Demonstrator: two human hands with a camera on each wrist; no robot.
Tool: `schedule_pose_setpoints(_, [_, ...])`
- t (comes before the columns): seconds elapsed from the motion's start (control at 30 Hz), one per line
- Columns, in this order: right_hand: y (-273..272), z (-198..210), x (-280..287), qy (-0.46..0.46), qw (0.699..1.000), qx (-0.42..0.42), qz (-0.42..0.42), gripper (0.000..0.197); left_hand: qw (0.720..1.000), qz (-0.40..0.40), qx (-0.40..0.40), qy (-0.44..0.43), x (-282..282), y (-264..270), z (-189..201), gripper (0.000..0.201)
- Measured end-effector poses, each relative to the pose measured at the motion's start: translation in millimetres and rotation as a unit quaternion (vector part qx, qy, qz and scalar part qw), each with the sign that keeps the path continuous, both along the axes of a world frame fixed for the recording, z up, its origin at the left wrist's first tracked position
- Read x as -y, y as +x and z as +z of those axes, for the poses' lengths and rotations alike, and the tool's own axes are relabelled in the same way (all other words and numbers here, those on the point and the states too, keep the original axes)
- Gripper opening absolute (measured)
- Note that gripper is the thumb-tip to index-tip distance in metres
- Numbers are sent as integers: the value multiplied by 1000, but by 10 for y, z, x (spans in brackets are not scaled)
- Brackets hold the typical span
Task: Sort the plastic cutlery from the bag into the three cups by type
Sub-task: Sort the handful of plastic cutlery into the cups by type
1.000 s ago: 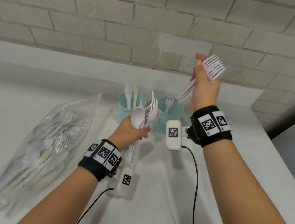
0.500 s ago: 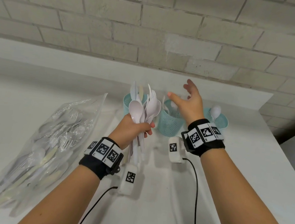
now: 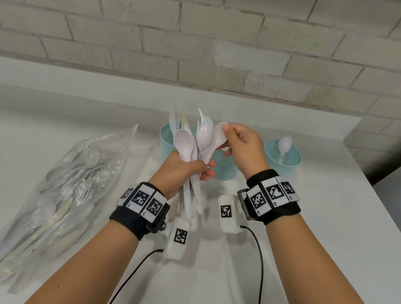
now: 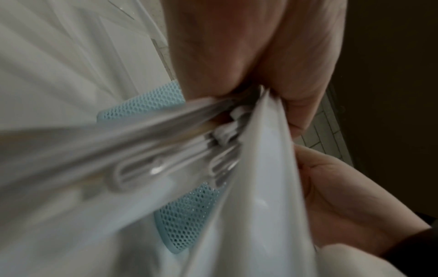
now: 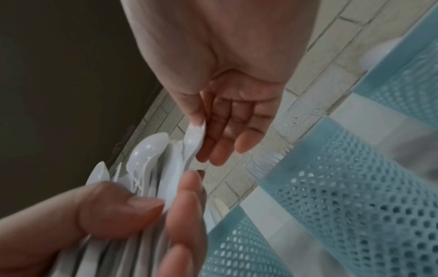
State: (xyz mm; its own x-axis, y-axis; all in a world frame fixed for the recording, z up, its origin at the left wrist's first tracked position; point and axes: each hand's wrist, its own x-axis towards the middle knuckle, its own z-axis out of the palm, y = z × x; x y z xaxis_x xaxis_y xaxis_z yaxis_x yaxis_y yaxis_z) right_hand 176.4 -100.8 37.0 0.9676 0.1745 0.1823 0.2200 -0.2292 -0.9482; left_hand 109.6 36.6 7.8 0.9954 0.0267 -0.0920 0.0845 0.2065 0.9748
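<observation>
My left hand (image 3: 198, 170) grips a bundle of white plastic spoons and forks (image 3: 194, 148) by the handles, heads up, in front of the cups. My right hand (image 3: 228, 140) pinches the bowl of one spoon (image 3: 219, 135) at the bundle's right side; in the right wrist view the thumb lies on that spoon (image 5: 193, 137). Three teal mesh cups stand behind: the left cup (image 3: 164, 139) holds knives, the middle cup (image 3: 226, 168) is partly hidden by my hands, the right cup (image 3: 283, 161) holds a spoon. The clear bag (image 3: 53, 185) of cutlery lies at the left.
The white table (image 3: 321, 240) ends at its right edge close to the right cup. A brick wall (image 3: 207, 40) runs behind the cups. Cables from my wrist cameras trail over the table toward me.
My right hand has let go of its handful of forks at the middle cup, dropped back to the bundle and taken hold of a spoon's bowl. The left hand still holds the bundle.
</observation>
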Motion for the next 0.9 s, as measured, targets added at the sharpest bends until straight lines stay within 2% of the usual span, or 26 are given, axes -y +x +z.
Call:
schedule_pose_setpoints(0.1, [-36,112,13,98,995,-15,-33,19,1000,5,-5,-2,6,-6,-17,24])
schedule_pose_setpoints(0.2, [-31,242,79,217,974,-13,-57,17,1000,16,-20,16,-7,-17,-46,20])
schedule_pose_setpoints(0.27, [12,270,127,252,966,9,-55,19,998,16,-25,46,-15,-18,-60,18])
schedule_pose_setpoints(0.33, [12,261,147,217,975,34,-41,17,997,16,-24,73,-17,-11,-60,18])
schedule_pose_setpoints(0.4, [-53,232,117,132,991,34,-17,5,997,17,-17,73,-5,-4,-42,18])
schedule_pose_setpoints(0.47, [-123,149,55,32,999,18,12,18,998,13,-10,64,14,4,-25,17])
schedule_pose_setpoints(0.53, [-164,59,4,-12,1000,6,22,39,998,7,-7,61,33,10,-23,20])
schedule_pose_setpoints(0.6, [-173,28,-17,0,1000,-5,12,46,998,6,-11,61,48,18,-38,25])
schedule_pose_setpoints(0.73, [-151,65,16,26,999,-28,18,25,998,8,-1,62,23,16,-57,15])
schedule_pose_setpoints(0.8, [-142,79,39,38,999,-29,11,22,998,-1,5,59,1,25,-69,19])
schedule_pose_setpoints(0.9, [-120,108,77,103,994,-44,-2,18,998,-9,16,57,-1,27,-76,25])
